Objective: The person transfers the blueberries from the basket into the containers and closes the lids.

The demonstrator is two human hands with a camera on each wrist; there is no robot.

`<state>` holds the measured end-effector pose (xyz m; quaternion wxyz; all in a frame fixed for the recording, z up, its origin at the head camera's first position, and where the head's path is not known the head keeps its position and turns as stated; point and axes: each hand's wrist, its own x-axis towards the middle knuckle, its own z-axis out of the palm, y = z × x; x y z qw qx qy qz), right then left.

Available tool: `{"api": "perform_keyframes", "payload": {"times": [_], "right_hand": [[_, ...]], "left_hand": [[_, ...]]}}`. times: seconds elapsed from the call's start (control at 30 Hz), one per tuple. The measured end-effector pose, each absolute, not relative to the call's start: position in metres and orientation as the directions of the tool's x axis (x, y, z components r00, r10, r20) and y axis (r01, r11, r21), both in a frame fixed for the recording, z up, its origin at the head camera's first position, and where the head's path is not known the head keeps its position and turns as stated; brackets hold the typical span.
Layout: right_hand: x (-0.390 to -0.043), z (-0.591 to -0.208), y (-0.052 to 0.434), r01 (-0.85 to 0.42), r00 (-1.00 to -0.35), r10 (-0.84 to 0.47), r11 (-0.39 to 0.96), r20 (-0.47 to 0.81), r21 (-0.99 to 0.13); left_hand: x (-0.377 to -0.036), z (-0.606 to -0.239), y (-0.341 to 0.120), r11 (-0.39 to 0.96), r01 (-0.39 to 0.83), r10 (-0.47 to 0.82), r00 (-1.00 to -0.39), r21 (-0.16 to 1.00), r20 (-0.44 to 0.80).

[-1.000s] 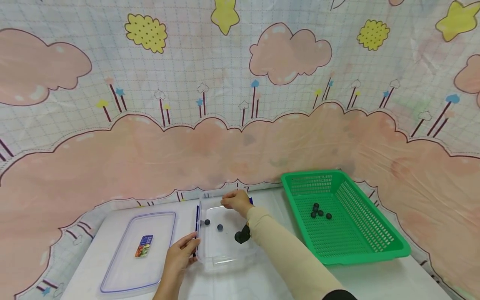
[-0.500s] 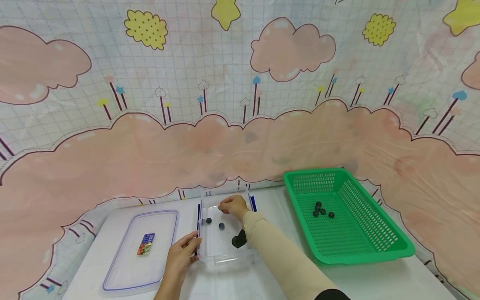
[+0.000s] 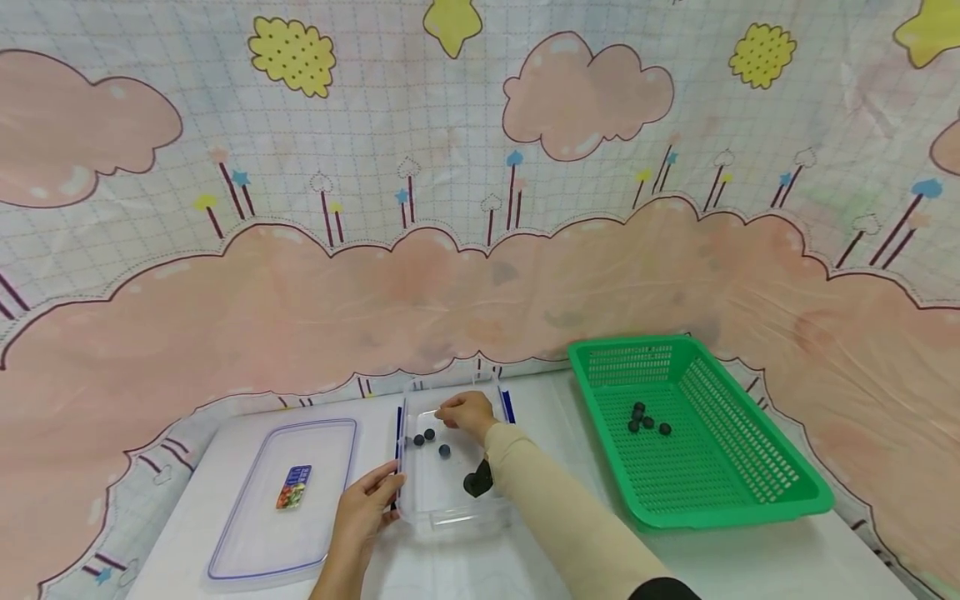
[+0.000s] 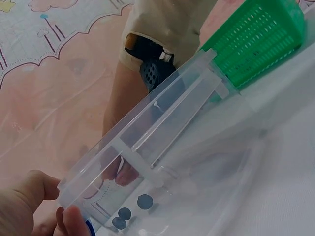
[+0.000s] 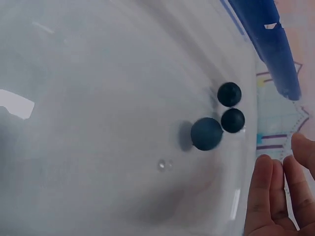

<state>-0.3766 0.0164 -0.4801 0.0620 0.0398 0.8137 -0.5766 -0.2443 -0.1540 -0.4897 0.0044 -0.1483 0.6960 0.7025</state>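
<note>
Head view shows the right hand (image 3: 467,414) hovering over the clear container (image 3: 450,510) near the table's (image 3: 735,558) front edge, fingers loosely curled, seemingly holding nothing. The left hand (image 3: 363,515) grips the container's left wall with curled fingers. Three dark balls (image 3: 429,435) now lie inside, against two a second ago.

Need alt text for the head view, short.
A right hand hovers over a clear plastic container holding three dark balls, while the left hand grips its near-left edge. The lid lies left; a green basket with more balls sits right.
</note>
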Motion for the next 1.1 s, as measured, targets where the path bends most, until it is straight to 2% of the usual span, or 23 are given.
{"api": "perform_keyframes", "payload": {"times": [0.1,0.27,0.37,0.53,0.77,0.93,1.1], "right_hand": [[-0.378,-0.468,0.023,0.091,-0.993,-0.042,0.318,-0.11,-0.944],[-0.385,-0.435,0.045,-0.015,-0.996,-0.093,0.218,-0.005,-0.976],[-0.393,-0.417,0.068,-0.072,-0.996,-0.062,0.179,0.062,-0.981],[-0.401,-0.393,0.125,-0.087,-0.995,0.031,0.249,0.098,-0.965],[-0.392,-0.377,0.218,-0.053,-0.988,0.124,0.269,0.089,-0.962],[-0.378,-0.392,0.277,0.052,-0.98,0.2,0.242,-0.002,-0.969],[-0.36,-0.417,0.313,0.151,-0.958,0.272,0.23,-0.086,-0.961]], "left_hand": [[-0.245,-0.49,-0.154,-0.032,-0.207,-0.197,-0.958,0.978,-0.209],[-0.245,-0.491,-0.155,-0.027,-0.201,-0.188,-0.961,0.979,-0.202],[-0.245,-0.491,-0.155,-0.012,-0.205,-0.191,-0.96,0.979,-0.204],[-0.245,-0.492,-0.155,0.003,-0.215,-0.187,-0.96,0.977,-0.211],[-0.246,-0.493,-0.155,0.0,-0.221,-0.182,-0.959,0.975,-0.217],[-0.247,-0.492,-0.156,0.0,-0.22,-0.182,-0.959,0.976,-0.216],[-0.247,-0.492,-0.156,-0.009,-0.215,-0.176,-0.961,0.976,-0.214]]}}
